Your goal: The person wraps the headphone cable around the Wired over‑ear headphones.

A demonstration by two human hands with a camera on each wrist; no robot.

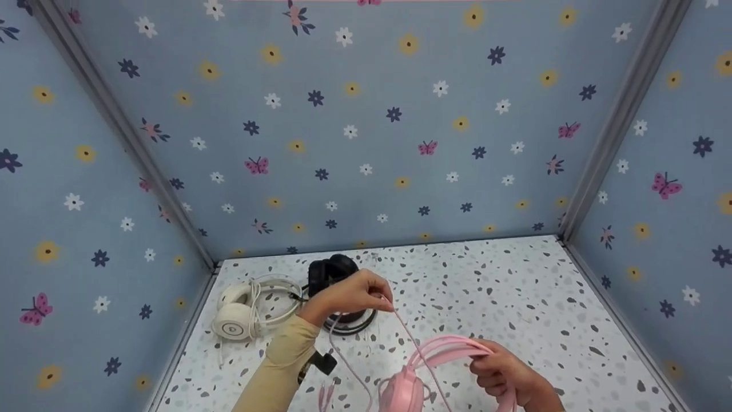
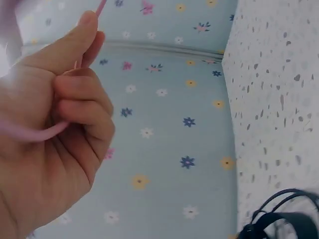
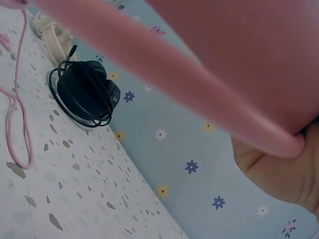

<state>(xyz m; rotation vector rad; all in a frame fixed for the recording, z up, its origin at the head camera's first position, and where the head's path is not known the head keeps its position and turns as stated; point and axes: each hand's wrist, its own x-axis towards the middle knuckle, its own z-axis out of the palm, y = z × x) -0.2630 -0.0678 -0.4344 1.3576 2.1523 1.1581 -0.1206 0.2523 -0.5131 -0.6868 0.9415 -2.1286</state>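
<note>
Pink headphones (image 1: 402, 392) are at the front of the table, and my right hand (image 1: 509, 372) grips their headband (image 1: 452, 349). In the right wrist view the headband (image 3: 164, 74) crosses close to the camera, with part of the right hand (image 3: 279, 169) at its edge. My left hand (image 1: 357, 294), raised above the table, pinches the thin pink cable (image 1: 414, 343). Curled fingers of the left hand (image 2: 75, 114) wrap the cable (image 2: 35, 133) in the left wrist view. A loop of cable (image 3: 25, 149) hangs low, near the pink plug ends (image 1: 326, 395).
White headphones (image 1: 234, 320) with their cable wound round them lie at the left of the speckled table (image 1: 486, 286). Black headphones (image 1: 326, 272) lie behind my left hand, partly hidden by it. Flower-patterned walls (image 1: 366, 114) enclose the back and sides.
</note>
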